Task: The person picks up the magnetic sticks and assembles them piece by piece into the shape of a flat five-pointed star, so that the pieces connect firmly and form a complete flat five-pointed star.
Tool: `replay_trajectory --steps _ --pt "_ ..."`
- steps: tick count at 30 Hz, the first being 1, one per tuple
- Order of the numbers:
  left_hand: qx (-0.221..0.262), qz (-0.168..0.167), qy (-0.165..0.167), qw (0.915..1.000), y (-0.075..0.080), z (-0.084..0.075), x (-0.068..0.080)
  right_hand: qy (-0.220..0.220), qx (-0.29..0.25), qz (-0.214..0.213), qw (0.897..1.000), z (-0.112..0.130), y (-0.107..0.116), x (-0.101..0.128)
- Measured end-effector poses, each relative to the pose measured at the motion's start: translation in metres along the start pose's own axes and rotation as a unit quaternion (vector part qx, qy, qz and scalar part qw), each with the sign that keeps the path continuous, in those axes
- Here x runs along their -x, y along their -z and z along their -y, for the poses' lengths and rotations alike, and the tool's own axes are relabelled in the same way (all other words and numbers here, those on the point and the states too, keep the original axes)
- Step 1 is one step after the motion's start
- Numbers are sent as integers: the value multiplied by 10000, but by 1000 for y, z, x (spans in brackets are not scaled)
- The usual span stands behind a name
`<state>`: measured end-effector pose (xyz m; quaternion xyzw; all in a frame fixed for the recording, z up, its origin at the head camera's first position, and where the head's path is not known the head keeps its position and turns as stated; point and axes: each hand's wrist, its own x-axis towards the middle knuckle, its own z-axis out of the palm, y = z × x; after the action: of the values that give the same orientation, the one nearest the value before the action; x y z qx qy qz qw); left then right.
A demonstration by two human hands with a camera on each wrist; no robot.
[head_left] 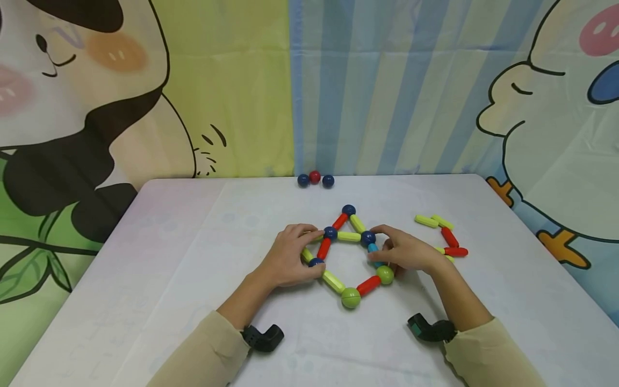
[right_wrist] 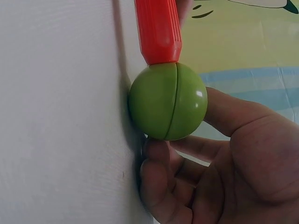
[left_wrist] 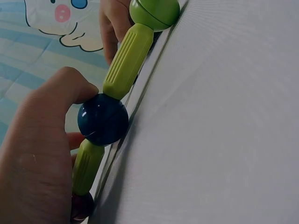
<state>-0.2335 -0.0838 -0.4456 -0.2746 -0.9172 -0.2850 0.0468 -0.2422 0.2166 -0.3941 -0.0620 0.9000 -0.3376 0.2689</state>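
Observation:
A flat figure of magnetic sticks and balls (head_left: 348,236) lies in the middle of the white table (head_left: 193,279). My left hand (head_left: 309,252) grips its left side, thumb on a dark blue ball (head_left: 316,262) between two yellow-green sticks. The left wrist view shows that hand (left_wrist: 70,116) with its thumb on the blue ball (left_wrist: 103,119) below a yellow-green stick (left_wrist: 128,60). My right hand (head_left: 379,247) holds the right side around a teal stick (head_left: 373,249), its forefinger on another blue ball (head_left: 368,237). In the right wrist view the right hand (right_wrist: 201,144) pinches a green ball (right_wrist: 168,100) joined to a red stick (right_wrist: 158,30).
Three loose balls (head_left: 315,178), two blue and one red, sit at the table's far edge by the cartoon backdrop. Loose yellow-green and red sticks (head_left: 450,237) lie to the right of my right hand. A second green ball (head_left: 350,297) forms the figure's near corner.

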Motion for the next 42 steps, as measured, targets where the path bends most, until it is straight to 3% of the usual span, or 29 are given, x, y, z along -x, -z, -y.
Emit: replay_trajectory --steps 5,16,19,24,28,42 --pt "37 47 32 10000 1 0 1 175 7 1 9998 -2 6 3" --pt "82 9 56 10000 1 2 0 705 160 -816 9940 -23 49 29" --pt "29 -25 77 10000 0 2 0 566 465 -914 9931 -33 61 38" --pt "-34 -120 99 9999 0 3 0 -130 1188 -897 9888 -48 74 47" --pt "-25 -165 95 9998 0 3 1 -390 1440 -799 9856 -55 74 43" --pt "-47 -58 106 9999 1 3 0 -48 1544 -1309 9793 -56 62 28"
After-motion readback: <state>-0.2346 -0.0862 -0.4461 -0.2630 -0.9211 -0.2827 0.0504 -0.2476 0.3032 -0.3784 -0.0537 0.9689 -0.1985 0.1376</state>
